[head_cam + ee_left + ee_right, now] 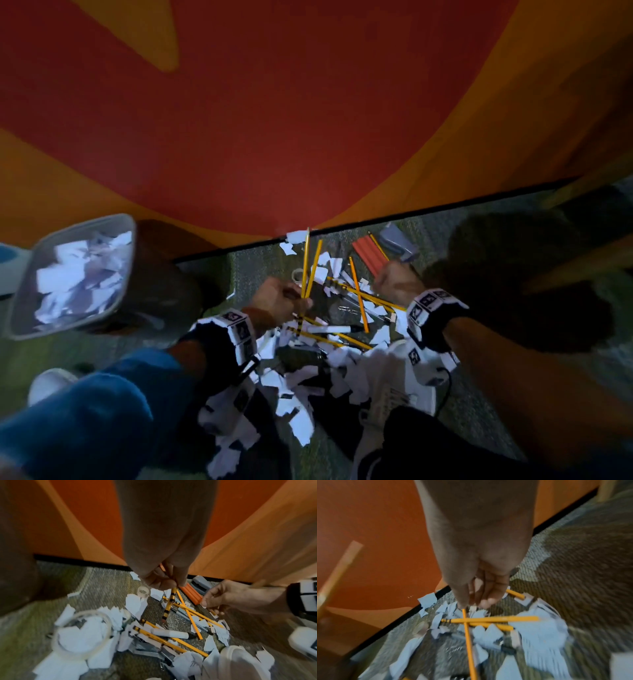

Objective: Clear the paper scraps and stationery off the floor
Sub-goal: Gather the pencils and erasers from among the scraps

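left hand [281,301]: fingers grip two pencils [310,270] | right hand [397,282]: fingers pinch one pencil [468,635]

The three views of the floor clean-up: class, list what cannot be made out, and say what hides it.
- Right hand fingertips, right wrist view: motion blur; whether they pinch the thin yellow pencil is unclear.
- White torn paper scraps, same view: smeared by blur.
- Grey plastic stapler, head view: dim and small.
- Number of yellow pencils in the left hand, left wrist view: fingers cover them.
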Demonstrator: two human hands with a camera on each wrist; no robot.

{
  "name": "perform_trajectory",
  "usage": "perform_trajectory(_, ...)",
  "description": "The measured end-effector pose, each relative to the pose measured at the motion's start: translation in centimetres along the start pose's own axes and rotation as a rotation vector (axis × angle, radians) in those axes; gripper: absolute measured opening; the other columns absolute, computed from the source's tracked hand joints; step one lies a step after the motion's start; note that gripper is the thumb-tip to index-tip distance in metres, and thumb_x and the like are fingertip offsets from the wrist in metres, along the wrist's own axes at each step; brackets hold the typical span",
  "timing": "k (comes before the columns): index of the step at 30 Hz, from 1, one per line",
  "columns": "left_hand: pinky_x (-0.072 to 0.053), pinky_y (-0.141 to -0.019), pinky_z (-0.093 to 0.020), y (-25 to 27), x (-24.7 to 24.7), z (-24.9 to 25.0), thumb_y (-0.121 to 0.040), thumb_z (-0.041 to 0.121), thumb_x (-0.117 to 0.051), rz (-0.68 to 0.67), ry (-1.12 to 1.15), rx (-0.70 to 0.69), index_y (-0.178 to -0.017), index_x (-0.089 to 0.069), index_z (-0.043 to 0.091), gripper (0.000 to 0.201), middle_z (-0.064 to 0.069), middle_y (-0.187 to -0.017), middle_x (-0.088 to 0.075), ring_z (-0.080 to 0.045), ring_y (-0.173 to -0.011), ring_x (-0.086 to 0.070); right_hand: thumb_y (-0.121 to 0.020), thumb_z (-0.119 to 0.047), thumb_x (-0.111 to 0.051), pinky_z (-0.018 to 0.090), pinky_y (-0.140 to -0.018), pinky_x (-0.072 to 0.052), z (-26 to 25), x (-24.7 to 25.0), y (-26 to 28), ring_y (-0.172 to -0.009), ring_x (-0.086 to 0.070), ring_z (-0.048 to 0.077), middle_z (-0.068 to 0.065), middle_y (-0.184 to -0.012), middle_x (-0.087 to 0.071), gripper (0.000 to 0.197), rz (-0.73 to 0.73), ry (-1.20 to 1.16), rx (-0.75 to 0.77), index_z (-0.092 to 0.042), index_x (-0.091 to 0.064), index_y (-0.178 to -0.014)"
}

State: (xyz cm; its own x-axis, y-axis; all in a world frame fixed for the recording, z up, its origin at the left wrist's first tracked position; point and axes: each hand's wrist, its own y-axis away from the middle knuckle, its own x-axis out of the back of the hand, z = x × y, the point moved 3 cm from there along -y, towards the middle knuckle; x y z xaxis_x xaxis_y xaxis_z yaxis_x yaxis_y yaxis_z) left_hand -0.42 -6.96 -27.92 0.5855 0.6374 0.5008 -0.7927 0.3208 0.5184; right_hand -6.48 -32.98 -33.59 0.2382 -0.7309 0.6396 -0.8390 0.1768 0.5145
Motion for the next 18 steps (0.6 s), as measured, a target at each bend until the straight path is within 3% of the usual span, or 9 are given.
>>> perform_trajectory(3,-0.045,-0.046,-0.021,1.5,2.9,3.8,-0.083,0.007,-0.079,-0.094,-0.152,-0.075,-0.071,-0.070,0.005,0.014,0.002,-0.050,-0.063,-0.007,-0.043,-0.056,-0.081,-0.015,-0.076,0.027,-0.068,-0.054,-0.3,-0.4,2.1,-0.078,-0.071,0.019,0.004,-0.073,-0.072,0.021,0.024,-0.047,-0.023,-0.016,-0.071,-0.060)
perform_trajectory(6,-0.050,-0.057,-0.031,1.7,4.6,6.5,-0.083,0.022,-0.080,-0.162,-0.307,-0.153,-0.066,-0.074,0.012,0.021,-0.009,-0.062,-0.069,-0.014,-0.055,-0.060,-0.077,-0.022,-0.082,0.035,-0.081,-0.057,-0.5,-0.3,3.4,-0.084,-0.070,0.020,-0.002,-0.076,-0.071,0.026,0.032,-0.095,-0.045,-0.022,-0.067,-0.056)
perform_trajectory(9,-0.047,-0.055,-0.027,1.3,4.5,8.0,-0.086,0.029,-0.077,-0.200,-0.302,-0.190,-0.061,-0.071,0.017,0.028,-0.001,-0.059,-0.066,-0.013,-0.057,-0.059,-0.079,-0.023,-0.081,0.040,-0.090,-0.054,-0.8,-0.7,3.8,-0.090,-0.067,0.020,0.000,-0.083,-0.071,0.021,0.032,-0.102,-0.044,-0.020,-0.068,-0.063)
perform_trajectory(11,-0.047,-0.052,-0.019,0.8,3.7,7.8,-0.089,0.025,-0.074,-0.219,-0.247,-0.184,-0.070,-0.069,0.007,0.027,0.002,-0.058,-0.066,-0.007,-0.054,-0.059,-0.082,-0.026,-0.079,0.040,-0.088,-0.053,-1.3,-1.3,3.5,-0.092,-0.065,0.023,0.004,-0.091,-0.069,0.015,0.066,-0.058,-0.032,-0.016,-0.068,-0.078)
perform_trajectory(13,-0.049,-0.052,-0.019,-0.4,2.5,6.5,-0.091,0.022,-0.072,-0.232,-0.165,-0.176,-0.075,-0.067,0.002,0.026,-0.009,-0.067,-0.069,-0.010,-0.058,-0.061,-0.084,-0.032,-0.075,0.035,-0.081,-0.053,-1.4,-2.1,2.7,-0.094,-0.063,0.026,0.008,-0.099,-0.064,0.028,0.112,0.027,-0.035,-0.009,-0.065,-0.095)
perform_trajectory(14,-0.049,-0.052,-0.021,-1.2,1.8,5.5,-0.091,0.021,-0.072,-0.228,-0.123,-0.173,-0.075,-0.066,0.002,0.025,-0.014,-0.070,-0.068,-0.013,-0.060,-0.061,-0.085,-0.035,-0.074,0.034,-0.077,-0.053,-1.5,-2.5,2.1,-0.093,-0.063,0.027,0.010,-0.098,-0.062,0.033,0.138,0.072,-0.030,-0.006,-0.063,-0.097)
perform_trajectory(16,-0.049,-0.050,-0.022,-2.9,0.4,3.2,-0.090,0.018,-0.072,-0.207,-0.034,-0.164,-0.073,-0.063,0.003,0.025,-0.015,-0.069,-0.066,-0.016,-0.058,-0.059,-0.084,-0.040,-0.073,0.034,-0.066,-0.050,-1.3,-3.8,1.0,-0.086,-0.065,0.028,0.011,-0.090,-0.062,0.037,0.191,0.183,0.027,-0.007,-0.059,-0.092)
perform_trajectory(18,-0.049,-0.052,-0.025,-4.8,-1.6,1.1,-0.090,0.018,-0.073,-0.181,0.032,-0.158,-0.071,-0.062,0.001,0.028,-0.013,-0.065,-0.064,-0.019,-0.056,-0.057,-0.080,-0.049,-0.073,0.034,-0.068,-0.047,-0.2,-5.3,-0.1,-0.093,-0.062,0.029,0.012,-0.100,-0.063,0.049,0.217,0.291,0.014,-0.009,-0.057,-0.102)
